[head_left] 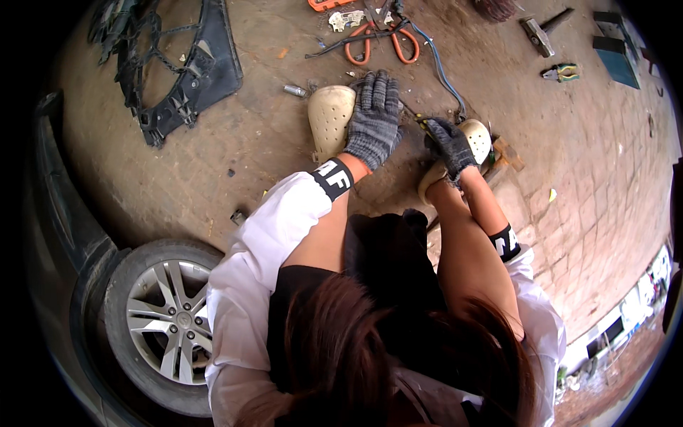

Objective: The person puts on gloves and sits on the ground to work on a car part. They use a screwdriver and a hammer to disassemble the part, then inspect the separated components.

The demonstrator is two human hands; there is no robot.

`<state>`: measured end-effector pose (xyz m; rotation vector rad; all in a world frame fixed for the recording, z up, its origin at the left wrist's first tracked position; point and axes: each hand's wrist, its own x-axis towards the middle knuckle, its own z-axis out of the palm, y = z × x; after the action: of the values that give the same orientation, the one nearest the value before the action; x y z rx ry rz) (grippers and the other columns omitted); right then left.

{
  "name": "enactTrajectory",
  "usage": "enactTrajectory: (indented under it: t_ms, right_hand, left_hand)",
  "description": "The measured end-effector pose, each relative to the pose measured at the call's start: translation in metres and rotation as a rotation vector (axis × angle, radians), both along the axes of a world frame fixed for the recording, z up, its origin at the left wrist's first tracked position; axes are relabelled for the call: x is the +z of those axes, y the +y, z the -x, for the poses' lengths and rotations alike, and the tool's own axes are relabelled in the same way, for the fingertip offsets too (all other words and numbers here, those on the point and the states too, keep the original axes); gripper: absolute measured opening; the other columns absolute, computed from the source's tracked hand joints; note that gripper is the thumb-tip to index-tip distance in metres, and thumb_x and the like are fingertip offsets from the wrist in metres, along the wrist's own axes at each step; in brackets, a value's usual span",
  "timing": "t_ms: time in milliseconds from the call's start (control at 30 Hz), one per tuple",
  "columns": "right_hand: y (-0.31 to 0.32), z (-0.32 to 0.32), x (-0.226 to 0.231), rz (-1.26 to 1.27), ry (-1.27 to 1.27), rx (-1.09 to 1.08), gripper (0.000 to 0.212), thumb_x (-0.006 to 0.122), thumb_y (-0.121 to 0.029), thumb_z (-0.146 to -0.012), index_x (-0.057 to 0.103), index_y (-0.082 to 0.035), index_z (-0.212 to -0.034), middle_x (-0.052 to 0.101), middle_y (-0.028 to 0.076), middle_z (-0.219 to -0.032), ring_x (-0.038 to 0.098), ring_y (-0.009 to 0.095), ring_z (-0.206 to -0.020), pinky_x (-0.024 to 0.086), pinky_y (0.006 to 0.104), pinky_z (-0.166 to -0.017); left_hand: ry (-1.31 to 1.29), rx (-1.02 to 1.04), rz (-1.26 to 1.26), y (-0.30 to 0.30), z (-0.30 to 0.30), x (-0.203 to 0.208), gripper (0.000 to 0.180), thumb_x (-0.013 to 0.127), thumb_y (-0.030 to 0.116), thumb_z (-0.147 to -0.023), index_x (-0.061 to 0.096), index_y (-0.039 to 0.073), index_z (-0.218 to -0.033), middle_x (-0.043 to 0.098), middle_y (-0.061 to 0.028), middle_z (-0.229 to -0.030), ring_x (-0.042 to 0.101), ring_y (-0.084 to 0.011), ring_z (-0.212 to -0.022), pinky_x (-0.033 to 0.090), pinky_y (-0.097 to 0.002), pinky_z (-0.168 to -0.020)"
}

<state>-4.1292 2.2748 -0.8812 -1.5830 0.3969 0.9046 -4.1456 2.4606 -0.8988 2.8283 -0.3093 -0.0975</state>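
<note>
My left hand [375, 121], in a grey knitted glove, lies with its fingers stretched out and close together, beside the inner edge of the cream perforated clog [331, 117] on my left foot. Whatever is under its palm is hidden. In a similar glove, my right hand [452, 148] is closed round a screwdriver [422, 122] with a yellow and black handle. The thin shaft slants away toward my left fingers; its tip is hard to make out. Just behind this hand shows the other clog [477, 139].
A broken black plastic car part [206, 71] lies at far left, above a car wheel [171, 320]. Ahead are orange-handled cutters [384, 43], a blue cable [442, 71] and a small metal socket [294, 91]. Pliers [560, 72] and a hammer [538, 37] lie far right.
</note>
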Motion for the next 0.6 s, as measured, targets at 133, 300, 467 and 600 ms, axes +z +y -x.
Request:
enactTrajectory:
  t_ms: [133,300,467,600]
  right_hand:
    - [-0.020,-0.003,-0.002,0.036,0.009,-0.174,0.025,0.057,-0.028,-0.089,0.062,-0.007,-0.103,0.057,0.000,-0.070,0.047,0.007,-0.055,0.037,0.0205,-0.049]
    - [-0.024,0.002,-0.009,0.001,0.044,-0.290,0.025,0.057,-0.028,-0.089,0.062,-0.008,-0.102,0.056,-0.001,-0.069,0.046,0.006,-0.055,0.035,0.0192,-0.049]
    - [-0.019,0.002,-0.006,-0.007,-0.008,-0.197,0.025,0.056,-0.028,-0.090,0.061,-0.007,-0.101,0.055,-0.002,-0.068,0.044,0.006,-0.054,0.034,0.0190,-0.049]
    - [-0.021,0.000,0.005,-0.014,-0.012,-0.189,0.027,0.055,-0.029,-0.090,0.061,-0.005,-0.100,0.055,-0.002,-0.068,0.044,0.006,-0.053,0.035,0.0197,-0.049]
  left_hand:
    - [0.217,0.078,-0.421,0.000,-0.027,-0.017,0.057,0.050,0.028,-0.084,0.036,0.004,-0.134,0.032,-0.0199,-0.139,0.031,-0.0382,-0.127,0.022,-0.0529,-0.105]
    - [0.289,-0.048,-0.331,0.011,-0.043,-0.018,0.047,0.046,0.024,-0.086,0.043,0.012,-0.131,0.040,-0.0121,-0.134,0.037,-0.0386,-0.122,0.029,-0.0588,-0.097]
    - [0.049,-0.588,-0.559,0.018,-0.034,-0.025,0.044,0.045,0.021,-0.084,0.048,0.013,-0.126,0.045,-0.0089,-0.130,0.038,-0.0299,-0.124,0.025,-0.0476,-0.105]
    - [0.097,-0.537,-0.239,-0.005,0.001,0.027,0.042,0.044,0.020,-0.084,0.050,0.004,-0.123,0.041,-0.0120,-0.135,0.037,-0.0280,-0.125,0.023,-0.0415,-0.108]
